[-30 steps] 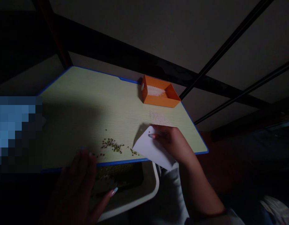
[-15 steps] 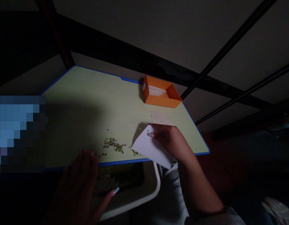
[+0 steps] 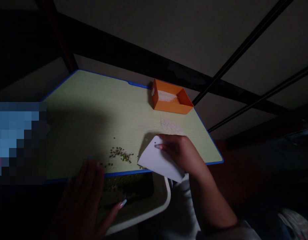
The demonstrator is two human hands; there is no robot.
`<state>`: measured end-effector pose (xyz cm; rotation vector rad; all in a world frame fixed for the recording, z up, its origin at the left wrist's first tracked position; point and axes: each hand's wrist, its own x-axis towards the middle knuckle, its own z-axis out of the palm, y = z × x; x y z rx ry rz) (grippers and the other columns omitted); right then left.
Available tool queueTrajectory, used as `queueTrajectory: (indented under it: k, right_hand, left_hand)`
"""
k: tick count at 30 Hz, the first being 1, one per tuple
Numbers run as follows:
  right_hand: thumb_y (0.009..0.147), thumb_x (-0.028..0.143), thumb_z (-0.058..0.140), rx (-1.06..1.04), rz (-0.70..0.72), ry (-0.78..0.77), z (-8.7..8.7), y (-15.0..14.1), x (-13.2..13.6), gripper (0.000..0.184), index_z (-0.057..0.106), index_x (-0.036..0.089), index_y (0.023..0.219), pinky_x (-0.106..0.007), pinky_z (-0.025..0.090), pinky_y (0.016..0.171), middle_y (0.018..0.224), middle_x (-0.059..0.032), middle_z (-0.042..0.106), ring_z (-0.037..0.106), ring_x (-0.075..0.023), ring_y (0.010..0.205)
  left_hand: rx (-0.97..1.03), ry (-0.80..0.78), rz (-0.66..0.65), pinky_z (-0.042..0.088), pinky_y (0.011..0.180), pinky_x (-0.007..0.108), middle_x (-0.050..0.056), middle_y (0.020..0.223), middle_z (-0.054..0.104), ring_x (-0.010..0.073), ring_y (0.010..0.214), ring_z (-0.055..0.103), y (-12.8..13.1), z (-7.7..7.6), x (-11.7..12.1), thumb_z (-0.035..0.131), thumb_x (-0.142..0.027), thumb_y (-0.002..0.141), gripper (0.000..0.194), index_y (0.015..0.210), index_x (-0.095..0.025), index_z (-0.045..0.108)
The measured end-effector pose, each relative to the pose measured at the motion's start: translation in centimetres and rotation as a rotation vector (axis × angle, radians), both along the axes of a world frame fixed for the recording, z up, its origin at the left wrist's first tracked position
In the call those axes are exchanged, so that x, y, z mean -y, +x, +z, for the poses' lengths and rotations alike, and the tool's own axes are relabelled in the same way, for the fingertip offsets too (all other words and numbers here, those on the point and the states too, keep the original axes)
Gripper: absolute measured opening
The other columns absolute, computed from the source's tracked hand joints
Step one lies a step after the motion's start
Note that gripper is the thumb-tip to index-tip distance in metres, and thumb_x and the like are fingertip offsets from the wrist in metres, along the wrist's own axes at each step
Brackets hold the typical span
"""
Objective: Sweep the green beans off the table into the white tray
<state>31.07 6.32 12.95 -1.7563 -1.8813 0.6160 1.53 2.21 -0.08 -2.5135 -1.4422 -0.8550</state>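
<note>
My right hand [image 3: 177, 151] pinches a white flat card [image 3: 157, 163], tilted over the table's front edge. Small green beans [image 3: 121, 154], mixed with pale grains, lie scattered to the left of the card, and a few show at its lower left edge. My left hand [image 3: 87, 190] rests at the near edge of the table, thumb spread away from the fingers. Below that edge is a white-rimmed tub [image 3: 168, 195] holding a mass of green beans [image 3: 119, 183], partly hidden by the tabletop and my left hand.
An orange box [image 3: 173, 108] with white grains inside stands at the back right of the pale green, blue-edged table [image 3: 94, 103]. A thin patch of white grains [image 3: 171, 126] lies in front of it. A sliding panel wall [image 3: 181, 36] rises behind.
My right hand has drawn the white card slightly left and down toward the near edge, covering more of the beans there. My left hand has hardly moved.
</note>
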Motion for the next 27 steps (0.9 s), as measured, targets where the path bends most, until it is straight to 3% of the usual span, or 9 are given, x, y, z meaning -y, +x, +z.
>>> queueTrajectory:
  k: [9,20,24,27]
  right_hand:
    - [0.090,0.032,0.062,0.041,0.006,0.018,0.5,-0.5,0.5,0.037,0.077,0.024,0.123,-0.040,0.056,0.084,0.115,-0.0072,0.081,0.077,-0.0264,0.097]
    - [0.091,0.027,0.061,0.057,0.050,0.070,1.7,-1.5,1.4,0.035,0.076,0.025,0.123,-0.039,0.057,0.082,0.112,-0.0065,0.082,0.077,-0.0252,0.096]
    - [0.095,0.031,0.061,0.085,-0.042,0.169,2.2,-1.1,3.5,0.018,0.074,0.022,0.103,-0.032,0.055,0.067,0.092,-0.0055,0.081,0.075,-0.0212,0.079]
    - [0.099,0.029,0.061,0.240,-0.109,0.352,2.0,-0.9,5.7,0.013,0.068,0.022,0.090,-0.029,0.049,0.058,0.076,-0.0027,0.075,0.069,-0.0178,0.066]
  left_hand:
    - [-0.006,0.007,-0.003,0.055,0.101,0.073,0.011,0.175,0.015,0.0454,0.153,0.036,0.2,0.3,0.0,0.047,-0.054,0.085,0.091,0.160,-0.019,0.012]
    - [0.049,-0.068,-0.002,0.048,0.105,0.080,0.016,0.171,0.029,0.0496,0.147,0.044,0.0,-0.1,-0.2,0.051,-0.057,0.082,0.094,0.161,-0.027,0.010]
    - [0.036,-0.052,-0.004,0.051,0.104,0.075,0.017,0.170,0.031,0.0475,0.146,0.046,0.0,-0.1,-0.3,0.052,-0.055,0.082,0.093,0.161,-0.026,0.011]
    - [0.023,-0.048,-0.007,0.050,0.106,0.071,0.016,0.171,0.030,0.0452,0.148,0.045,-0.1,-0.2,-0.2,0.050,-0.056,0.083,0.093,0.161,-0.025,0.011]
